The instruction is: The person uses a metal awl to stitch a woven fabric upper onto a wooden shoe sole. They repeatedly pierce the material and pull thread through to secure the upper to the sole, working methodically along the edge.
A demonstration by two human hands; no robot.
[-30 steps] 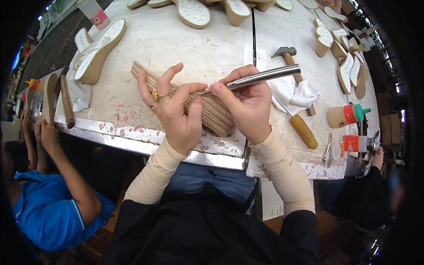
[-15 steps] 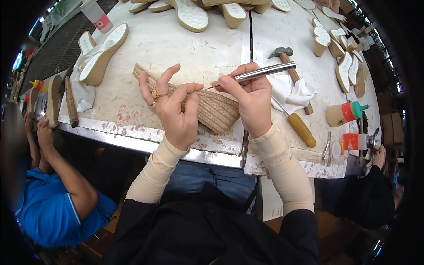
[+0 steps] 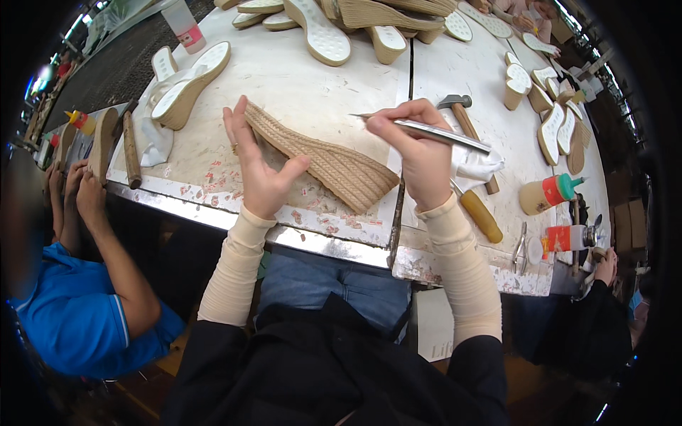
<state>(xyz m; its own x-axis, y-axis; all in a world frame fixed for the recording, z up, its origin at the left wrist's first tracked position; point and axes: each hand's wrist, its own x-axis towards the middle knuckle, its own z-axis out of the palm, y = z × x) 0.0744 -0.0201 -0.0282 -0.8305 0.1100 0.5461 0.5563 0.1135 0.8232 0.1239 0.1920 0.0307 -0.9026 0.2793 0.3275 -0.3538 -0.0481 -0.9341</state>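
Note:
A wedge shoe sole (image 3: pixel 334 167) wrapped in tan braided rope lies slantwise in front of me, its thick heel end toward the right. My left hand (image 3: pixel 263 167) holds its thin end, with the thumb against the braided side and the fingers stretched along the far edge. Above and right of the sole, my right hand (image 3: pixel 426 153) grips a slim silver tool (image 3: pixel 444 133) like a pen. Its fine pointed tip faces left and is apart from the sole.
A hammer (image 3: pixel 465 119), white cloth (image 3: pixel 477 167), yellow-handled tool (image 3: pixel 482 215), tweezers (image 3: pixel 520 248) and green-capped bottle (image 3: pixel 543 197) lie to the right. Soles are piled (image 3: pixel 398 15) at the back. Co-workers sit on both sides, a blue sleeve (image 3: pixel 78 312) at left.
My right hand has lifted the tool's tip away from the sole. The left hand's fingers have straightened and its thumb has opened outward. The view has shifted slightly.

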